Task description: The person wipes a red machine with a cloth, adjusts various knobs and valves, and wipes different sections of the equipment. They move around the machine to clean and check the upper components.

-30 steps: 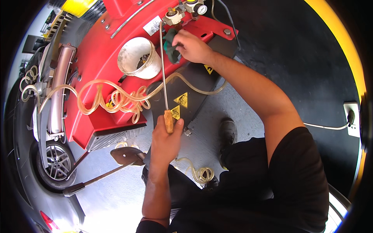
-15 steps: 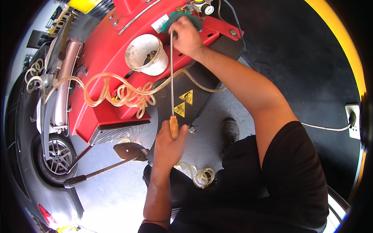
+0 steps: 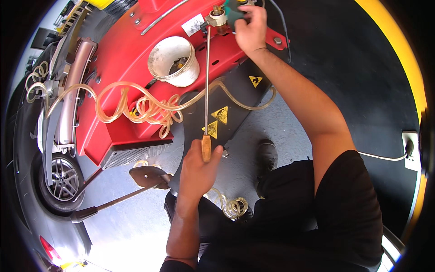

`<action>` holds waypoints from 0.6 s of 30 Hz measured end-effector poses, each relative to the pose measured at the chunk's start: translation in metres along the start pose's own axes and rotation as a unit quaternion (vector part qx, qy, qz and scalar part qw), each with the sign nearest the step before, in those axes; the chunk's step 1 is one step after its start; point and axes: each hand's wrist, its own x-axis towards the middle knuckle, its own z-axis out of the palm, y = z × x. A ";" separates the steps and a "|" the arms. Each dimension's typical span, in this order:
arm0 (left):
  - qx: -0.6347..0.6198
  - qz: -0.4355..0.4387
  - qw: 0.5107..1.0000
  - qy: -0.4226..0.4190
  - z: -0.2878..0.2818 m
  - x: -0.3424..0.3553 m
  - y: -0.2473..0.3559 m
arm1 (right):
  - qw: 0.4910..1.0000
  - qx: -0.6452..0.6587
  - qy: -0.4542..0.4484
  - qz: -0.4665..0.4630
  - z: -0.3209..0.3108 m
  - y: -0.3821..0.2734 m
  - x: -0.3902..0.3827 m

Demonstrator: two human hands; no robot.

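Note:
My left hand (image 3: pixel 197 172) is closed round the wooden handle of a long, thin screwdriver-like tool (image 3: pixel 207 90). Its metal shaft points up and away, with the far end near the air regulator fittings (image 3: pixel 217 17) on the red machine (image 3: pixel 131 54). At the top, my right hand (image 3: pixel 252 29) grips a dark green, cloth-like piece (image 3: pixel 234 13), blurred and partly cut off by the picture's edge. That hand is just right of the fittings, apart from the tool. To the left of the shaft, a white bucket (image 3: pixel 186 75) with small dark and yellow items inside sits on the machine.
A clear coiled hose (image 3: pixel 122 109) loops across the machine's front. Below it are a black pedal (image 3: pixel 147 176) and a lever with a black grip (image 3: pixel 84 214). A grey car (image 3: pixel 59 231) stands at left. A wall socket (image 3: pixel 410 149) with a white cable is at right.
My right hand has moved right and up with the green piece, away from the tool's far end, uncovering the fittings. The tool's upper end has shifted slightly right; my left hand still holds it.

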 end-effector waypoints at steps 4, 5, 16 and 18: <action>0.006 0.000 1.000 0.008 -0.003 0.001 0.005 | 0.947 -0.128 -0.192 -0.223 0.036 -0.012 -0.019; 0.007 0.002 1.000 0.011 -0.004 0.003 0.006 | 0.933 -0.190 -0.199 -0.231 0.043 -0.013 -0.019; 0.017 0.029 0.999 0.020 -0.006 -0.002 0.011 | 0.842 -0.394 -0.333 -0.161 0.038 -0.045 -0.006; -0.004 0.011 1.000 0.004 -0.009 -0.005 0.018 | 0.841 -0.403 -0.345 -0.106 0.051 -0.042 -0.004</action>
